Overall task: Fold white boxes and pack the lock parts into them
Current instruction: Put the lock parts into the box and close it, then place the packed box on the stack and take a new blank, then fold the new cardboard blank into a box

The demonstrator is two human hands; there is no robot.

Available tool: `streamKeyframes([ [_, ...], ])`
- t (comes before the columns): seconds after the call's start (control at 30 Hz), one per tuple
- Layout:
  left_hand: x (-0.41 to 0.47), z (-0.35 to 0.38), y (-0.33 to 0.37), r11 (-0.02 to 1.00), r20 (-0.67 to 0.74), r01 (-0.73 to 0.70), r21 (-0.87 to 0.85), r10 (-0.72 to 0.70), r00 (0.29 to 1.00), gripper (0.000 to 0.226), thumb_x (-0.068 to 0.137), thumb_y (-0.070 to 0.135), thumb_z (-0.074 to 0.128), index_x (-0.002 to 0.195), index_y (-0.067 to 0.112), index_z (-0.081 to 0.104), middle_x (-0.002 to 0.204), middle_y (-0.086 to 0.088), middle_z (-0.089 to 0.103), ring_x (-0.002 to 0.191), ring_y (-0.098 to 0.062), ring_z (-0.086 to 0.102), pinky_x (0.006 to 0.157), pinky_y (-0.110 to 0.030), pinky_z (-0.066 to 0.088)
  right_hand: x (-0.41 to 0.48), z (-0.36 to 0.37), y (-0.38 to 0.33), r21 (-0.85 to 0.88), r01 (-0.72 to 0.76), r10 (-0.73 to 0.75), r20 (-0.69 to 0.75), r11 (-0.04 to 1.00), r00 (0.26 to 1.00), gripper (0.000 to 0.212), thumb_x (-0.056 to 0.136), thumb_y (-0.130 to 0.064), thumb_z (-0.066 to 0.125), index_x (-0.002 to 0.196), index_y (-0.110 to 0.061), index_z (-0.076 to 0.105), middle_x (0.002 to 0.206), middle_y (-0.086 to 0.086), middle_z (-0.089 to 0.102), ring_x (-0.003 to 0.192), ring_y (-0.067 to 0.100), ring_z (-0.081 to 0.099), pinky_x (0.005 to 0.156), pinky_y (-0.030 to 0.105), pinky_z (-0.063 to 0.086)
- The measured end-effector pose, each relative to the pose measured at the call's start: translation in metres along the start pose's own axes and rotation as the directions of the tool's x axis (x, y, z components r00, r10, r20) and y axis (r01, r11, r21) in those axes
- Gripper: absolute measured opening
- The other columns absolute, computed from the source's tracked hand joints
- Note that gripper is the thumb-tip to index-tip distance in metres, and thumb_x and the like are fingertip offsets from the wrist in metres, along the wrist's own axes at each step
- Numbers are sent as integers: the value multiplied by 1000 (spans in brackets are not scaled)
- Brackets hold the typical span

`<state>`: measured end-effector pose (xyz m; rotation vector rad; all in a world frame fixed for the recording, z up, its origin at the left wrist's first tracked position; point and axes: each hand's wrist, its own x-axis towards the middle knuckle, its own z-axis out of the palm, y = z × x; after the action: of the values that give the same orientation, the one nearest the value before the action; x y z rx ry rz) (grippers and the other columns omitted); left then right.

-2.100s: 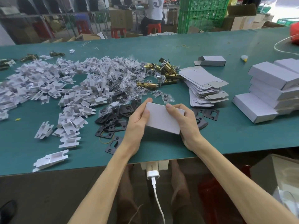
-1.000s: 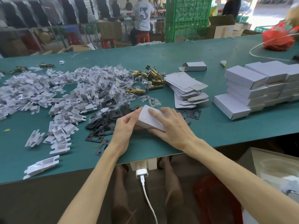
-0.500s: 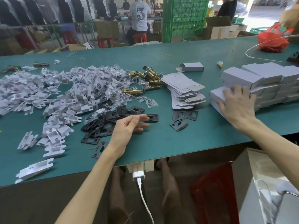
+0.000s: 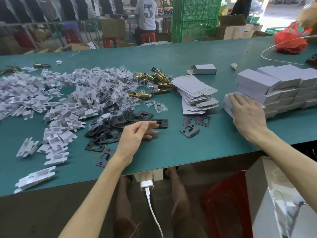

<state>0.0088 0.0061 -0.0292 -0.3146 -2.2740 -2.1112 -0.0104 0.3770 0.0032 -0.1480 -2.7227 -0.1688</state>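
white box now on the stack under flat right hand, left hand slack, hands apart

A single head-worn wide-angle camera looks forward and down across the table from its near edge, close.

Both bare forearms reach forward from the lower edge. The left hand is near the middle, thumb side up, fingers loosely extended and slightly curled, holding nothing. The right hand stretches out to the right, palm down, fingers straight and flat
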Motion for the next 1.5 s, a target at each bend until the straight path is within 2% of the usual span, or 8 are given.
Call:
streamKeyframes([
  [0.2,0,0,0,1000,3,4,3,-4,1000,30,112,18,46,113,17,76,112,3,79,99,-21,77,83,-28,61,21,-11,-18,-85,-55,65,122,995,990,47,97,-8,53,143,-2,44,148,18,47,133,37,45,106,45,39],
  [0.37,0,1,1,1000,-3,10,-6,-10,1000,30,112,17,46,111,18,76,110,2,80,98,-22,78,81,-27,61,48,-25,-67,145,129,-141,78,981,987,50,104,-22,50,148,0,39,160,18,34,149,33,30,122,44,24],
  [0.53,-1,0,3,999,-24,29,-25,-29,999,31,112,15,45,112,16,76,109,0,80,97,-23,78,83,-31,61,79,-15,-110,213,-8,-62,320,977,945,74,107,-46,40,160,-3,13,168,19,6,156,32,6,126,45,12],
  [0.63,0,-1,3,999,-34,37,-37,-38,999,31,112,14,45,113,13,76,109,-2,80,97,-23,77,83,-31,61,83,-5,-117,139,-58,2,374,989,927,68,106,-47,40,151,3,29,157,27,27,147,39,24,120,48,23],
  [1.1,-1,0,4,999,-38,37,-27,-38,999,30,111,16,46,111,12,76,108,-2,80,97,-24,78,83,-29,62,54,-25,-110,210,114,-108,-41,971,993,16,99,-4,42,95,-2,57,91,20,60,89,38,55,65,38,34],
  [1.17,-1,0,4,999,-40,35,-32,-36,999,30,111,17,46,113,11,76,109,-3,80,98,-25,77,84,-30,61,51,-38,-114,496,8,48,-99,868,994,22,102,-9,41,83,-4,51,75,13,52,69,32,48,61,35,31],
  [1.27,-2,-1,7,995,-41,19,-94,-23,999,32,111,22,47,121,8,73,117,-6,78,105,-27,76,85,-32,62,41,-59,-127,923,-155,134,114,353,984,29,101,-13,49,75,-2,53,70,7,46,63,21,39,58,31,31],
  [1.5,-2,-3,22,915,-97,55,-399,-102,990,66,92,61,49,134,12,64,131,-9,72,119,-29,70,94,-43,60,-14,-46,-176,864,-495,-243,462,-91,853,26,103,-16,57,120,2,67,107,12,73,81,11,69,63,21,56],
])
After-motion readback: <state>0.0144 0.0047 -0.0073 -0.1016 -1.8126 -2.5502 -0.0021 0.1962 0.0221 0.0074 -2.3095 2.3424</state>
